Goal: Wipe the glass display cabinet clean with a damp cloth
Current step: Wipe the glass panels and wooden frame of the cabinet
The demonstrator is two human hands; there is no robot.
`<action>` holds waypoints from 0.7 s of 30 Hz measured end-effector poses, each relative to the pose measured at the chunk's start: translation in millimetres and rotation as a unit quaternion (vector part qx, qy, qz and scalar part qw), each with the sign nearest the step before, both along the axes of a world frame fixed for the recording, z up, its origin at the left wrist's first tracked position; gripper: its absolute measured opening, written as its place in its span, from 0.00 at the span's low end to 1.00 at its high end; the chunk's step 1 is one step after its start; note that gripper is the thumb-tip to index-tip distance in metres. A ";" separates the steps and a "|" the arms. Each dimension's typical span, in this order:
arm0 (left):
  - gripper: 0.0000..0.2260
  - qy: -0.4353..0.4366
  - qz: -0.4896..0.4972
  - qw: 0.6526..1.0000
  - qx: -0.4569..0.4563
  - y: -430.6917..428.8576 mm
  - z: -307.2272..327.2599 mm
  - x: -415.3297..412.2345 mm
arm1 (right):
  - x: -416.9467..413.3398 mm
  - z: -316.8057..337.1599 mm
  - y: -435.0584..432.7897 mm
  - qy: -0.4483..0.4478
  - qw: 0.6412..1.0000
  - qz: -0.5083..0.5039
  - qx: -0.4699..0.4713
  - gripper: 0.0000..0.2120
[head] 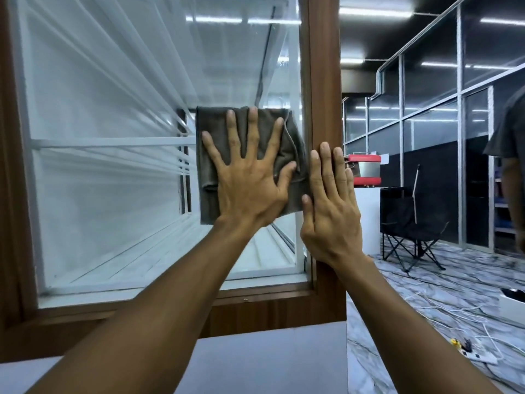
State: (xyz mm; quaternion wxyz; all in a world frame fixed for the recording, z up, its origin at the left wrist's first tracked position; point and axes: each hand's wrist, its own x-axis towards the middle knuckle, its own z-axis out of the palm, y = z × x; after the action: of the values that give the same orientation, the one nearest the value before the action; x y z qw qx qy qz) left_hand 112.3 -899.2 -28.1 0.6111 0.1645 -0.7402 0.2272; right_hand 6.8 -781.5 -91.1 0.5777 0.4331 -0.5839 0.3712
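Grey folded cloth point(244, 163) on glass pane point(113, 166) near right wooden frame post point(321, 81), pressed flat by left hand point(250, 183), fingers splayed; right hand point(331, 206) flat, braced on post; advise even pressure, overlapping strokes into the frame edge

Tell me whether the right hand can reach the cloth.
Probably yes: the right hand lies flat on the wooden frame right beside the cloth, nothing between; the left hand covers its middle.

An office-like interior: glass partition walls point(426, 120), ceiling strip lights point(375, 14), cables point(454, 312) across a patterned floor point(397, 291).
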 end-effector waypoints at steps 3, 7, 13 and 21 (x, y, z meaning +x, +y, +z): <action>0.32 -0.072 -0.017 0.995 -0.065 4.4 -45.5 -0.4 | -2.1 -7.7 2.9 -0.002 1.000 0.014 0.004 0.32; 0.31 -0.111 0.020 0.986 -0.120 -36.3 -58.7 34.6 | -3.6 -20.4 3.8 -0.001 1.000 0.019 0.006 0.32; 0.32 0.005 0.024 0.999 0.031 3.1 -26.7 5.6 | 4.7 -20.3 2.6 -0.024 0.999 0.034 -0.002 0.33; 0.34 -0.090 0.023 0.990 -0.107 -35.6 -88.9 36.9 | -1.7 -24.9 2.5 -0.002 0.999 -0.032 0.007 0.38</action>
State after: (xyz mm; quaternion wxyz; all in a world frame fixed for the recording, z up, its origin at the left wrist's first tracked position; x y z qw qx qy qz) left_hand 149.2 -934.7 -117.1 0.5505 0.0937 -0.7598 0.3331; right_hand 5.1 -779.0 -116.0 0.5848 0.4178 -0.6011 0.3496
